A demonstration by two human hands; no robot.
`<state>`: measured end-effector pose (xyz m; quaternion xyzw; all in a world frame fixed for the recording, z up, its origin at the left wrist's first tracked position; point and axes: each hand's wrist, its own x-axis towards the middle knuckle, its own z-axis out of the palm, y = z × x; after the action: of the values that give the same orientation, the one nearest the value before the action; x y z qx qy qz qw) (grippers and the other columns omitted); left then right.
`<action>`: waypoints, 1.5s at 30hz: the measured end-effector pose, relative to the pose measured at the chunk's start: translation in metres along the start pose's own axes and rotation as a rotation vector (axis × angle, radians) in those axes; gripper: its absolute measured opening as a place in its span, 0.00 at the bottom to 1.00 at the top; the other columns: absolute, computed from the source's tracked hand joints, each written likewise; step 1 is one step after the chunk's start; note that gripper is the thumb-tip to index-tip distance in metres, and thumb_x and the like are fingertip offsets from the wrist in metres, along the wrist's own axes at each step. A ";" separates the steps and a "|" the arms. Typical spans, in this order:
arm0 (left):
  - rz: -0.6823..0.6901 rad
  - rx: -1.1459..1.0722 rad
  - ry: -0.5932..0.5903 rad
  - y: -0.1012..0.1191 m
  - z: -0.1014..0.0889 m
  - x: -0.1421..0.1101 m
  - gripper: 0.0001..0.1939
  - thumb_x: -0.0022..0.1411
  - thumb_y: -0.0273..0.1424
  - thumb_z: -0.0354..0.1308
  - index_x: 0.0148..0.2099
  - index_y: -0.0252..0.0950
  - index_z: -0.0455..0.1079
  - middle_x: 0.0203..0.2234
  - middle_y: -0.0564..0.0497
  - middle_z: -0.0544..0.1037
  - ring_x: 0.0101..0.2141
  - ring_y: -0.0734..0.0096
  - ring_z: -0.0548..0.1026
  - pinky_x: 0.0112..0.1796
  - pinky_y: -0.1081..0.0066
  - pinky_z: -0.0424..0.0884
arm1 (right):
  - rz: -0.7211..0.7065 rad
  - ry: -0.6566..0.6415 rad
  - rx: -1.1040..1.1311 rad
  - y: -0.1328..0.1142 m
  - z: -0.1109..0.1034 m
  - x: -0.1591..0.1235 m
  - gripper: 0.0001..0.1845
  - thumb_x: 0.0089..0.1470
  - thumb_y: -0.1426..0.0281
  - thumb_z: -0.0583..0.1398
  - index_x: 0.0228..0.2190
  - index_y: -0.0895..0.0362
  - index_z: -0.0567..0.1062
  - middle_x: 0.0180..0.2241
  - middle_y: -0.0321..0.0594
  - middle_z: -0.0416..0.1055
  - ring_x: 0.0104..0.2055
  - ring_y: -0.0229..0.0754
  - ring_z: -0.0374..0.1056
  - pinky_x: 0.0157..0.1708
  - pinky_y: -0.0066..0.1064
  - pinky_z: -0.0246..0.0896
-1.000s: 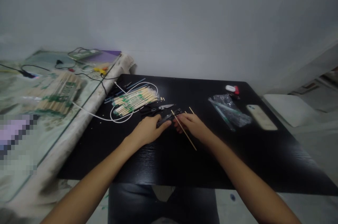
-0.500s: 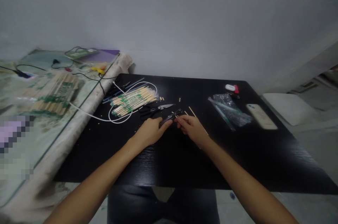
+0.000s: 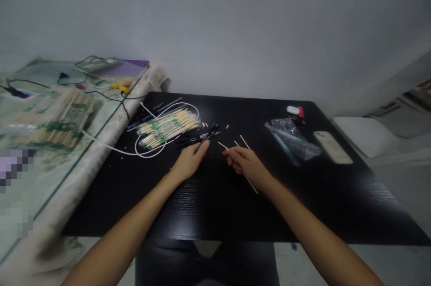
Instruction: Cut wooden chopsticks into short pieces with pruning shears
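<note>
Fingers of the left hand (image 3: 190,160) grip black pliers (image 3: 210,134); the right hand (image 3: 247,162) pinches a thin stick (image 3: 252,186). Trimming seems the step; any next cut calls for bringing both together.

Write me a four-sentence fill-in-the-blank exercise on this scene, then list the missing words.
1. The right hand holds a stick, while the dark tool is in the ____ hand.
2. The packet on the black table has ____ markings.
3. The cable looping by that packet is ____.
4. In the picture, the phone lies to the ____ of the plastic bag.

Missing words: left; green; white; right.
</note>
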<state>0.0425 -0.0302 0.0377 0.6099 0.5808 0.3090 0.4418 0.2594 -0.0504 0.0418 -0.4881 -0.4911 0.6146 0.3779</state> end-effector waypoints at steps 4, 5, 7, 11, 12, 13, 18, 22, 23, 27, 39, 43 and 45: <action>0.125 0.465 0.073 -0.003 0.002 -0.008 0.23 0.69 0.54 0.48 0.41 0.39 0.68 0.26 0.50 0.76 0.29 0.62 0.74 0.33 0.67 0.63 | -0.034 0.014 -0.018 0.000 0.003 0.003 0.21 0.59 0.54 0.60 0.44 0.58 0.76 0.25 0.32 0.68 0.18 0.30 0.51 0.18 0.26 0.42; 0.135 0.537 0.087 -0.003 0.002 -0.010 0.23 0.69 0.53 0.49 0.44 0.38 0.68 0.30 0.48 0.78 0.31 0.60 0.76 0.34 0.66 0.64 | -0.050 0.018 -0.036 -0.001 0.004 0.003 0.19 0.60 0.54 0.59 0.43 0.57 0.75 0.25 0.32 0.68 0.18 0.30 0.51 0.18 0.26 0.44; 0.158 0.634 0.094 -0.003 0.003 -0.014 0.23 0.69 0.53 0.50 0.47 0.38 0.67 0.37 0.44 0.79 0.37 0.56 0.78 0.37 0.65 0.66 | -0.092 0.029 -0.105 -0.002 0.007 0.004 0.16 0.62 0.56 0.57 0.36 0.56 0.74 0.24 0.32 0.67 0.19 0.31 0.52 0.19 0.26 0.46; 0.175 0.710 0.057 -0.001 0.006 -0.017 0.24 0.70 0.53 0.49 0.49 0.36 0.67 0.41 0.40 0.79 0.42 0.52 0.78 0.41 0.63 0.68 | -0.157 0.072 -0.281 -0.003 0.010 0.004 0.19 0.65 0.60 0.53 0.25 0.55 0.70 0.18 0.31 0.59 0.19 0.33 0.53 0.20 0.28 0.46; 0.173 0.723 0.051 -0.001 0.007 -0.017 0.25 0.70 0.53 0.49 0.49 0.36 0.66 0.42 0.40 0.79 0.42 0.51 0.78 0.41 0.62 0.68 | -0.163 0.082 -0.299 -0.002 0.011 0.004 0.19 0.65 0.60 0.53 0.25 0.55 0.70 0.18 0.30 0.58 0.19 0.33 0.53 0.20 0.28 0.46; 0.169 0.734 0.045 -0.001 0.008 -0.017 0.25 0.70 0.53 0.49 0.49 0.36 0.66 0.42 0.40 0.79 0.42 0.51 0.78 0.41 0.62 0.68 | -0.165 0.089 -0.306 -0.002 0.011 0.004 0.19 0.65 0.60 0.53 0.25 0.55 0.71 0.17 0.30 0.57 0.19 0.34 0.52 0.21 0.28 0.46; 0.169 0.753 0.032 -0.003 0.010 -0.018 0.24 0.71 0.53 0.48 0.49 0.36 0.66 0.41 0.41 0.79 0.41 0.52 0.79 0.40 0.63 0.68 | -0.179 0.088 -0.317 0.003 0.009 0.005 0.19 0.65 0.59 0.53 0.25 0.55 0.71 0.18 0.31 0.58 0.20 0.34 0.53 0.22 0.28 0.47; 0.178 0.746 0.041 -0.005 0.012 -0.018 0.24 0.71 0.53 0.47 0.49 0.36 0.66 0.41 0.40 0.79 0.41 0.52 0.79 0.41 0.63 0.68 | -0.183 0.072 -0.297 0.005 0.008 0.005 0.20 0.66 0.58 0.53 0.25 0.54 0.70 0.17 0.30 0.57 0.19 0.34 0.51 0.21 0.28 0.45; 0.177 0.746 0.042 -0.005 0.012 -0.018 0.25 0.71 0.53 0.47 0.50 0.35 0.66 0.41 0.40 0.79 0.41 0.52 0.79 0.40 0.63 0.68 | -0.182 0.068 -0.296 0.006 0.007 0.006 0.20 0.66 0.57 0.53 0.25 0.54 0.70 0.17 0.30 0.56 0.19 0.35 0.51 0.21 0.28 0.45; 0.180 0.750 0.037 -0.003 0.012 -0.018 0.24 0.71 0.53 0.47 0.49 0.36 0.65 0.41 0.41 0.79 0.41 0.52 0.79 0.40 0.63 0.68 | -0.179 0.048 -0.282 0.008 0.006 0.006 0.21 0.66 0.56 0.53 0.26 0.54 0.70 0.17 0.29 0.56 0.19 0.35 0.51 0.21 0.28 0.45; 0.100 0.584 0.008 -0.003 0.007 -0.016 0.24 0.69 0.55 0.48 0.41 0.38 0.68 0.27 0.47 0.76 0.30 0.56 0.77 0.33 0.66 0.65 | -0.165 0.063 -0.287 0.006 0.005 0.008 0.18 0.64 0.55 0.56 0.32 0.55 0.75 0.25 0.35 0.69 0.21 0.35 0.57 0.22 0.29 0.51; -0.036 -0.021 0.016 -0.006 0.001 -0.006 0.29 0.67 0.60 0.44 0.31 0.39 0.64 0.17 0.56 0.64 0.18 0.72 0.64 0.23 0.72 0.58 | -0.226 0.192 -0.491 0.004 -0.011 0.014 0.10 0.60 0.62 0.61 0.36 0.54 0.78 0.30 0.37 0.74 0.26 0.38 0.64 0.28 0.31 0.59; -0.160 -0.314 -0.022 -0.009 -0.002 0.000 0.31 0.65 0.62 0.44 0.31 0.39 0.62 0.15 0.59 0.58 0.14 0.77 0.55 0.18 0.74 0.51 | -0.284 0.267 -0.648 0.001 -0.018 0.020 0.07 0.59 0.66 0.62 0.32 0.55 0.78 0.31 0.39 0.73 0.29 0.39 0.67 0.32 0.32 0.61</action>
<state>0.0373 -0.0307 0.0304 0.4885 0.5672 0.3533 0.5612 0.2717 -0.0274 0.0351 -0.5852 -0.6694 0.2999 0.3458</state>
